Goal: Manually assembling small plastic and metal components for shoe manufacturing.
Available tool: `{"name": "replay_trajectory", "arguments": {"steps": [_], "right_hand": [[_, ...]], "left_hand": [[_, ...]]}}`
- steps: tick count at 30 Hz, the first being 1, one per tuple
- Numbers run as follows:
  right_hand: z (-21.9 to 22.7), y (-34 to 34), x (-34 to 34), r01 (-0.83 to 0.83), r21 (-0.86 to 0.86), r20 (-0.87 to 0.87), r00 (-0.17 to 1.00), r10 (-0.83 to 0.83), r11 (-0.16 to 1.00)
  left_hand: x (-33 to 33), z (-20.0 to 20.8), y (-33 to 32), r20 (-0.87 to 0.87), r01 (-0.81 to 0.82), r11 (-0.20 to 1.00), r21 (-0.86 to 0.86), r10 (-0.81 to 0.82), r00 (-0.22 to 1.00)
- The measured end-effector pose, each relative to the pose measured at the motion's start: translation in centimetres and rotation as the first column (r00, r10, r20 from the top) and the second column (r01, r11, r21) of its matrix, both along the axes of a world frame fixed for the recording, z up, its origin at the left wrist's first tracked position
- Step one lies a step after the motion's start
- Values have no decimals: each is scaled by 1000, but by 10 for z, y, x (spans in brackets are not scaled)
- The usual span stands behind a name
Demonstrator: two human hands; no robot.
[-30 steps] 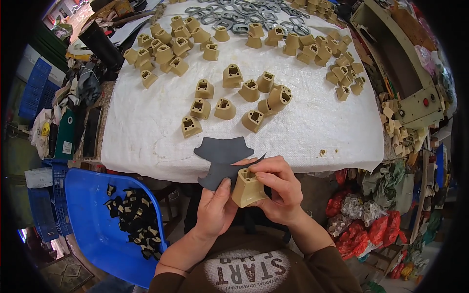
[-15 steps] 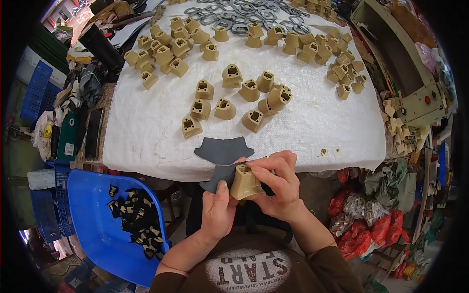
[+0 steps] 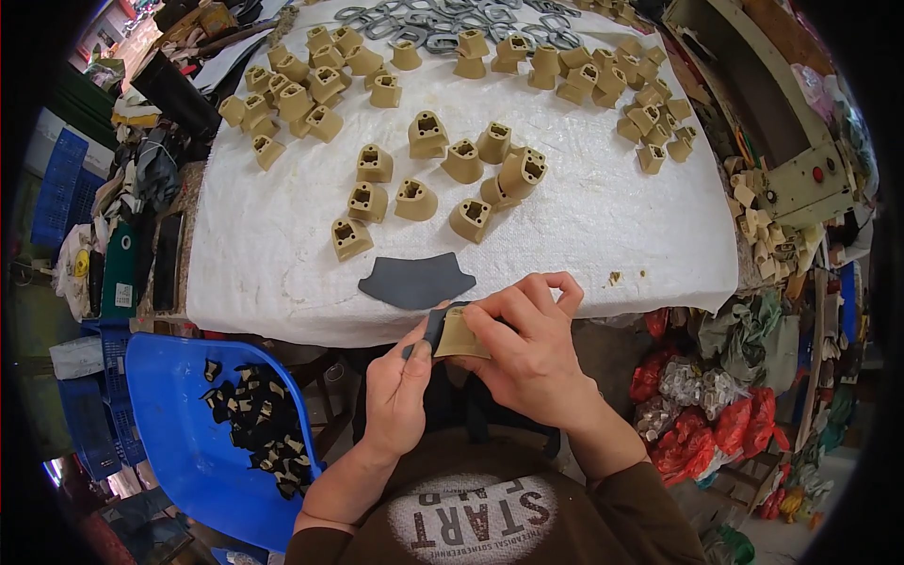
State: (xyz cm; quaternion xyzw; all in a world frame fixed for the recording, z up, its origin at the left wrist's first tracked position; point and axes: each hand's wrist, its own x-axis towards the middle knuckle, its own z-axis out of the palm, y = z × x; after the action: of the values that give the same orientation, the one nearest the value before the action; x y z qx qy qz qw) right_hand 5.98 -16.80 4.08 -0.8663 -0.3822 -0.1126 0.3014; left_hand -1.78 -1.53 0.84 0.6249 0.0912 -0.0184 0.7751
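Observation:
Just off the table's front edge, my right hand grips a tan moulded block, its fingers over the top rim and right side. My left hand pinches a dark grey leather-like piece between thumb and fingers, against the block's left side. Part of that piece is hidden by my fingers. A second grey piece, flat with a curved outline, lies on the white sheet beyond my hands. Several similar tan blocks with holes in their tops stand farther back.
More tan blocks cluster at far left and far right, with grey metal rings at the back. A blue tub at lower left holds several black-covered pieces. Red plastic bags lie at right, below a greenish metal machine.
The grey piece in my left hand has turned up against the block's side. My right fingers have closed farther over the block's top. The view has shifted slightly.

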Motion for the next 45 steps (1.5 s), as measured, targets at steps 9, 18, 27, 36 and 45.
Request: {"name": "replay_trajectory", "arguments": {"steps": [9, 18, 27, 36, 45], "right_hand": [[-8, -2, -3, -26, -89, 41, 999, 30, 996], [-32, -6, 3, -67, 58, 47, 997, 65, 996], [-39, -7, 4, -87, 167, 5, 996, 87, 982], [-41, -6, 0, -80, 122, 97, 993, 68, 989], [-50, -9, 1, -102, 320, -28, 993, 117, 942]], "left_hand": [[3, 11, -11, 60, 16, 866, 500, -53, 997], [6, 9, -4, 159, 75, 811, 580, -203, 966], [8, -1, -10, 75, -132, 942, 307, 115, 991], [10, -8, -3, 92, -228, 911, 343, 209, 974], [12, -14, 3, -99, -189, 949, -253, 169, 981]]}}
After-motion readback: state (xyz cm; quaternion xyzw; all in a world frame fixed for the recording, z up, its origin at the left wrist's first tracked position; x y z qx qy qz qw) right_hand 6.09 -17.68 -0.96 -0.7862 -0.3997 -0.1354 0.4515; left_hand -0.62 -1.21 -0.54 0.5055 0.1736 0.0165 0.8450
